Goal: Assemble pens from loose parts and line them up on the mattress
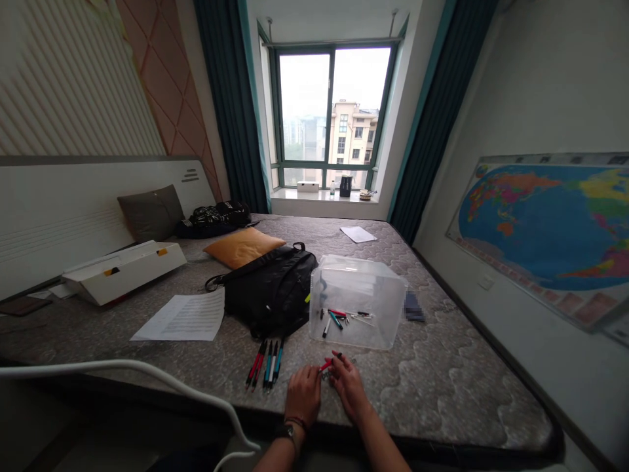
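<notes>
Near the front edge of the mattress, a red pen [325, 365] with a dark end is held between my two hands. My left hand [303, 391] is closed on its left end, and my right hand [348, 381] pinches the dark end. Small bits lie under the fingers, too small to name. Left of my hands, several red, blue, black and white pens [265, 364] lie side by side in a row. Beyond my hands, a clear plastic bin [393, 331] lies with its opening toward me. Loose pens and pen parts [336, 320] are inside it.
A black backpack [275, 288] lies left of the bin, before an orange cushion [246, 246]. Printed sheets [184, 318] and a long white box [130, 272] lie farther left. A white bar [122, 364] crosses the lower left. Another paper [358, 234] lies at the back.
</notes>
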The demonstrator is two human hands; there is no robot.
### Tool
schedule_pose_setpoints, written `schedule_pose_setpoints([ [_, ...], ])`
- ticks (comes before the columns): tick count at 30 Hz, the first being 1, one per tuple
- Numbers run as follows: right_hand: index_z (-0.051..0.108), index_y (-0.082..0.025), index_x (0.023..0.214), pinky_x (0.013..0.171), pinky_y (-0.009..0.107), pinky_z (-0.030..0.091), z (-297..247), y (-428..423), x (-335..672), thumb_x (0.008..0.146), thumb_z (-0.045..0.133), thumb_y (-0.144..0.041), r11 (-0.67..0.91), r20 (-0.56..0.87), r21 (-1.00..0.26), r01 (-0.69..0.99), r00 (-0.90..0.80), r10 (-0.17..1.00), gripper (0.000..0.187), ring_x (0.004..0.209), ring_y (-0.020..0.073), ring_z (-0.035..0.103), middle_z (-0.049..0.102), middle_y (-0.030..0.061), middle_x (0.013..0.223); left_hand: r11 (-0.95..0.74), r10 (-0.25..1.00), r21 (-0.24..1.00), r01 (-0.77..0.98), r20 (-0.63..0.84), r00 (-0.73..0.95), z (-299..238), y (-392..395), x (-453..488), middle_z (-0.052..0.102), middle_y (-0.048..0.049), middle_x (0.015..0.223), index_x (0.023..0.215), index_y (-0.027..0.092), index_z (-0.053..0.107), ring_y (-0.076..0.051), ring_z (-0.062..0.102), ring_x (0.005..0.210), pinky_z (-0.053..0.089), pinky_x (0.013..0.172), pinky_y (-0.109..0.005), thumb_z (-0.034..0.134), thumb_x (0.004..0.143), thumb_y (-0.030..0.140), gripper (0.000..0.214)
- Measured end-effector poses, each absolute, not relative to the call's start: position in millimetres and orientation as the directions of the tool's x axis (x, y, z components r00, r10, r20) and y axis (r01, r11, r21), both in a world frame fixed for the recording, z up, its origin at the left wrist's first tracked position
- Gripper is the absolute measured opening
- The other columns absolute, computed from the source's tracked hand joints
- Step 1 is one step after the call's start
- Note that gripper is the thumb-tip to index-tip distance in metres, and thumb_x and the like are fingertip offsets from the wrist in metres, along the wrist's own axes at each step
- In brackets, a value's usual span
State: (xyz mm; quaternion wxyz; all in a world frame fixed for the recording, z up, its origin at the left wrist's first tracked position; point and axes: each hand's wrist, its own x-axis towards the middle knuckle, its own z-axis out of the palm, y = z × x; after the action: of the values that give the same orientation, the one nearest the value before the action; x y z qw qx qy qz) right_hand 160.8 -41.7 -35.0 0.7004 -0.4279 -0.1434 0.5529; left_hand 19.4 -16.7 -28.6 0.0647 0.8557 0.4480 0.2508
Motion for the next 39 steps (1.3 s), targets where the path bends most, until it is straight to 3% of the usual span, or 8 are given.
schedule_pose_setpoints([
  [5, 0.068, -0.022, 0.101, 0.06, 0.023, 0.047, -32, -44, 162, 0.067, 0.08, -0.037, 0.027, -0.26, -0.739, -0.673, 0.322, 0.91, 0.04, 0.074, 0.0139, 0.064, 0.069, 0.0077, 0.106, -0.586, 0.802, 0.312, 0.748, 0.358, 0.479, -27, -16, 20, 0.066, -0.0045, 0.091, 0.101, 0.022, 0.063, -0.019, 0.06, 0.087, 0.039, 0.078, -0.031, 0.037, 0.098, 0.025, 0.026],
  [12, 0.067, -0.019, 0.086, 0.06, 0.02, 0.045, -33, -43, 161, 0.067, 0.08, -0.037, 0.022, -0.281, -0.727, -0.686, 0.328, 0.902, 0.03, 0.072, 0.012, 0.061, 0.068, 0.003, 0.088, -0.589, 0.799, 0.276, 0.759, 0.342, 0.495, -27, -15, 20, 0.066, -0.0055, 0.092, 0.105, 0.022, 0.062, -0.019, 0.06, 0.088, 0.039, 0.078, -0.031, 0.035, 0.099, 0.031, 0.029],
  [18, 0.065, -0.02, 0.101, 0.062, 0.023, 0.048, -25, -45, 162, 0.07, 0.077, -0.037, 0.018, -0.271, -0.73, -0.683, 0.314, 0.91, 0.038, 0.074, 0.0129, 0.062, 0.069, 0.0067, 0.103, -0.601, 0.794, 0.28, 0.749, 0.318, 0.518, -24, -15, 19, 0.067, -0.0072, 0.092, 0.106, 0.021, 0.063, -0.021, 0.06, 0.087, 0.04, 0.078, -0.031, 0.036, 0.098, 0.031, 0.03],
  [21, 0.065, -0.019, 0.1, 0.062, 0.022, 0.048, -27, -44, 162, 0.071, 0.077, -0.038, 0.006, -0.276, -0.735, -0.678, 0.307, 0.911, 0.037, 0.072, 0.0122, 0.061, 0.069, 0.0061, 0.1, -0.607, 0.79, 0.291, 0.739, 0.32, 0.523, -26, -13, 18, 0.068, -0.0079, 0.091, 0.107, 0.02, 0.064, -0.022, 0.061, 0.087, 0.041, 0.076, -0.031, 0.036, 0.098, 0.031, 0.032],
  [26, 0.066, -0.019, 0.091, 0.062, 0.02, 0.048, -32, -43, 163, 0.071, 0.078, -0.035, 0.012, -0.294, -0.714, -0.701, 0.315, 0.903, 0.029, 0.068, 0.0099, 0.059, 0.067, 0.0023, 0.088, -0.623, 0.781, 0.378, 0.685, 0.332, 0.528, -29, -10, 17, 0.07, -0.0081, 0.096, 0.107, 0.021, 0.064, -0.022, 0.062, 0.09, 0.042, 0.08, -0.032, 0.036, 0.098, 0.034, 0.032],
  [36, 0.064, -0.018, 0.084, 0.06, 0.019, 0.048, -25, -44, 163, 0.068, 0.082, -0.028, -0.065, -0.335, -0.742, -0.668, 0.285, 0.898, 0.026, 0.067, 0.0099, 0.06, 0.07, 0.0029, 0.089, -0.568, 0.817, 0.587, 0.578, 0.313, 0.485, -34, -20, -4, 0.071, -0.007, 0.092, 0.1, 0.021, 0.066, -0.023, 0.063, 0.086, 0.045, 0.081, -0.036, 0.04, 0.095, 0.042, 0.033],
  [39, 0.065, -0.018, 0.082, 0.061, 0.019, 0.048, -26, -44, 162, 0.067, 0.083, -0.027, -0.085, -0.338, -0.759, -0.646, 0.279, 0.899, 0.024, 0.066, 0.0095, 0.06, 0.07, 0.0018, 0.086, -0.53, 0.819, 0.666, 0.525, 0.241, 0.521, -29, -19, 4, 0.071, -0.0069, 0.099, 0.111, 0.023, 0.063, -0.025, 0.064, 0.089, 0.046, 0.082, -0.037, 0.045, 0.093, 0.042, 0.032],
])
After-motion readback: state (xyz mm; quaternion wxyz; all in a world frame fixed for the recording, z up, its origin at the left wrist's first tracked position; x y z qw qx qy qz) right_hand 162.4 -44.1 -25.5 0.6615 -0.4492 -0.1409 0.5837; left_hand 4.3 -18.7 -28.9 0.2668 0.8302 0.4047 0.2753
